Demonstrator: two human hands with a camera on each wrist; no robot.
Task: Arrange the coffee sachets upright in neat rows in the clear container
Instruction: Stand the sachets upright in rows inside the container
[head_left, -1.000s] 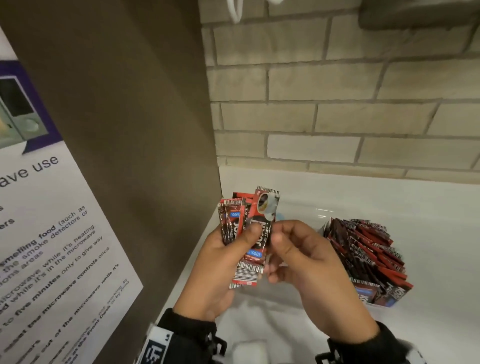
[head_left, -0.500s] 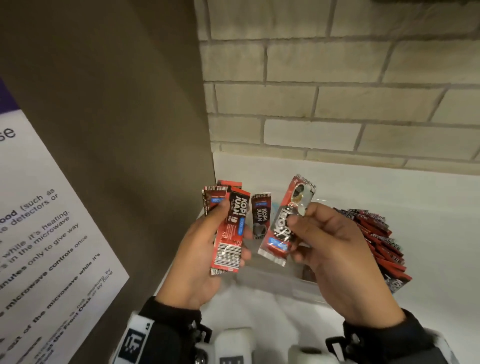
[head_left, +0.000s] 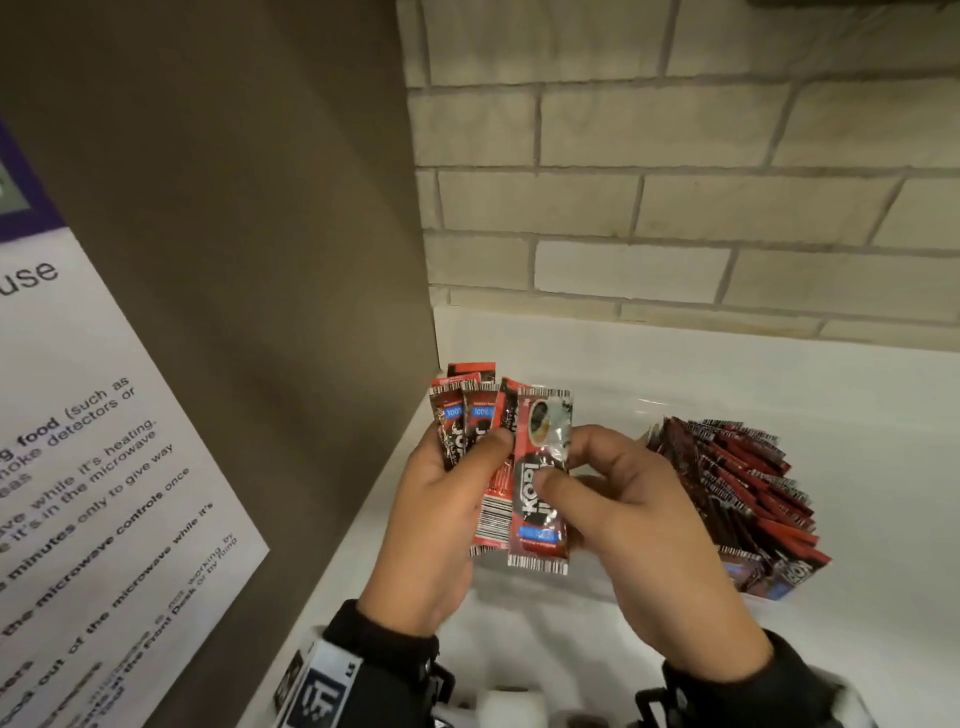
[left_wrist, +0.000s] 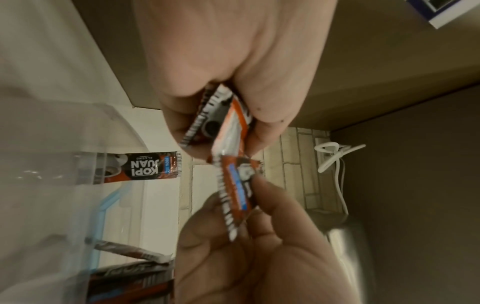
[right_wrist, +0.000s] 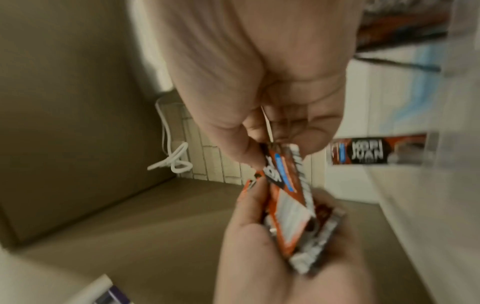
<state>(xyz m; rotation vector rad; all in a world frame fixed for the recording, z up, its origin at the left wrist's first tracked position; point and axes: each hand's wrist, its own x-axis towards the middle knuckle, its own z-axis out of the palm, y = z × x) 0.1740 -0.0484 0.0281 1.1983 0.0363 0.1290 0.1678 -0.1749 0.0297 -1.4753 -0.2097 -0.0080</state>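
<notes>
Red sachet stands long axis upright, pinched in my right hand, touching the fan my left hand grips; clear container lies rightward, nearer my right.

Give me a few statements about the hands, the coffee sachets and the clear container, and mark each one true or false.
1. The left hand holds several sachets fanned out. True.
2. The right hand is empty. False: it pinches a single sachet.
3. The sachets in the clear container fill it from end to end. False: the row of sachets stands at its right end.
4. A printed notice hangs on the left. True.
</notes>
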